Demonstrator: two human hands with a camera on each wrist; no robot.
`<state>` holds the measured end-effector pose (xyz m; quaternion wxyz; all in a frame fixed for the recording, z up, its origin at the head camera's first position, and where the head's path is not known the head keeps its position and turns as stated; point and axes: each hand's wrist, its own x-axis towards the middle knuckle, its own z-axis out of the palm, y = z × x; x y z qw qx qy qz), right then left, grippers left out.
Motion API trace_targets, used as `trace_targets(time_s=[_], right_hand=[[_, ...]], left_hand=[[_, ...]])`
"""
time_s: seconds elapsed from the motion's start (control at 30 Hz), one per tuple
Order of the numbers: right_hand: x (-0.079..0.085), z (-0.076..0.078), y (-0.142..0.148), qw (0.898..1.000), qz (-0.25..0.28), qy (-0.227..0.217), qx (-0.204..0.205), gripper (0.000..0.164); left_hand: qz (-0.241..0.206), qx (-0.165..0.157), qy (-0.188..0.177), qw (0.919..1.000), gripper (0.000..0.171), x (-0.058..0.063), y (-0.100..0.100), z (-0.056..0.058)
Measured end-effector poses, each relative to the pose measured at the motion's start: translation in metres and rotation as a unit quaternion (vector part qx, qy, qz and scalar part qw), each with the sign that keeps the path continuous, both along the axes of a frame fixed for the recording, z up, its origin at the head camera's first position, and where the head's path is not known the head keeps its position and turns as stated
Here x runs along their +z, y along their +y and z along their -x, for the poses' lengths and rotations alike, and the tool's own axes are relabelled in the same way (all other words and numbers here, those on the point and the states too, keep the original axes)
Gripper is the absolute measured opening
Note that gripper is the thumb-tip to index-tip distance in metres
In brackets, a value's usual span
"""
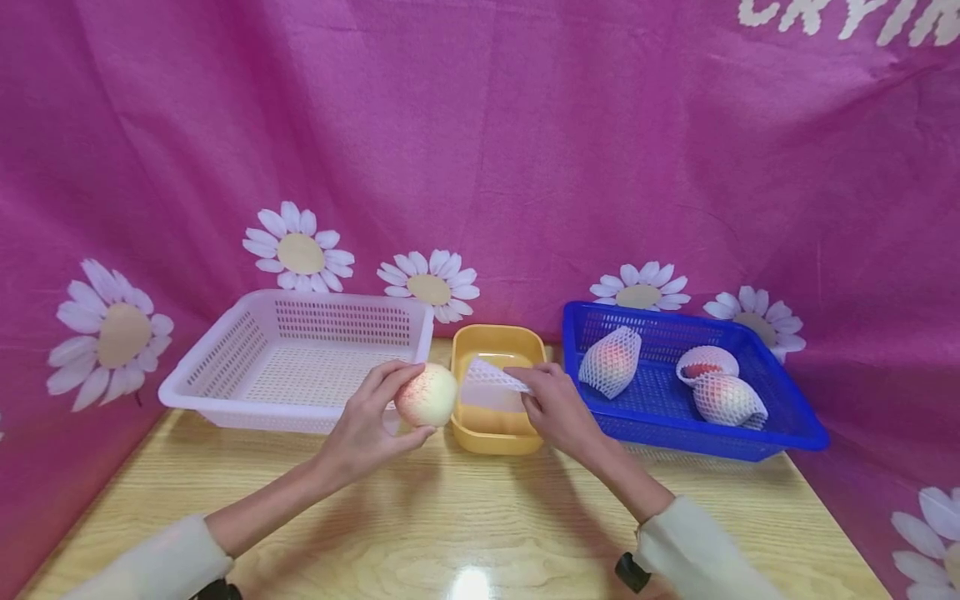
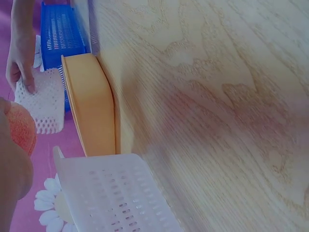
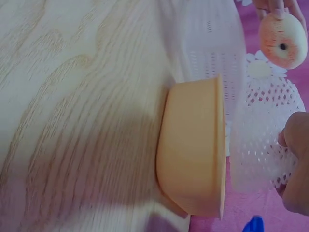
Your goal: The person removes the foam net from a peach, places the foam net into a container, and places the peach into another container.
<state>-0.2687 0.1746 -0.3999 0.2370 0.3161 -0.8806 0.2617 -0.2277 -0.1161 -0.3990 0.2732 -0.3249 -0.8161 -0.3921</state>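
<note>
A pale peach with a red blush point(image 1: 427, 395) is held between the thumb and fingers of my left hand point(image 1: 367, 421), in front of the white basket's right end. My right hand point(image 1: 561, 410) pinches a white foam net sleeve point(image 1: 491, 375) above the yellow tub point(image 1: 497, 443). In the right wrist view the foam net point(image 3: 263, 140) hangs flattened and nothing shows inside it. The peach point(image 3: 284, 41) is apart from the net there, a dark spot on its underside. The left wrist view shows only part of the peach point(image 2: 21, 128).
On the left stands a white slotted basket point(image 1: 300, 379). A blue basket point(image 1: 705, 442) at the right holds several peaches in foam nets, one of them a netted peach point(image 1: 611, 362) at its left end. Behind hangs a magenta cloth point(image 1: 480, 167) with daisies. All containers stand on a wooden table point(image 1: 450, 517).
</note>
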Motion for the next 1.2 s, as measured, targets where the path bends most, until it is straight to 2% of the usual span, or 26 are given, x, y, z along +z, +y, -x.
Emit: trace_targets(time_s=[0.23,0.43,0.67,0.83,0.97,1.1,1.2], right_hand=[[-0.009,0.008,-0.005,0.998,-0.021,0.051,-0.009,0.041],[-0.02,0.017,-0.01,0.994,-0.068,0.086,-0.006,0.039],[-0.027,0.02,-0.015,0.99,-0.123,0.066,-0.033,0.034],[-0.03,0.022,-0.019,0.988,-0.148,0.038,-0.028,0.028],[-0.031,0.023,-0.02,0.987,-0.161,-0.007,-0.023,0.018],[-0.03,0.026,-0.02,0.983,-0.16,-0.084,-0.02,0.006],[-0.029,0.028,-0.019,0.976,-0.152,-0.154,-0.017,0.01]], left_hand=[[-0.002,0.01,0.007,0.9999,0.076,0.001,-0.005,0.002],[-0.008,0.012,0.015,0.9998,0.076,0.0,-0.009,0.005],[-0.006,0.012,0.018,0.9997,0.076,0.001,-0.012,0.008],[-0.012,0.02,0.014,0.9996,0.076,0.001,-0.013,0.009],[-0.015,0.02,0.017,0.9995,0.076,0.002,-0.014,0.011],[-0.016,0.022,0.018,0.9995,0.076,0.001,-0.015,0.013],[-0.018,0.023,0.018,0.9994,0.076,0.001,-0.017,0.015]])
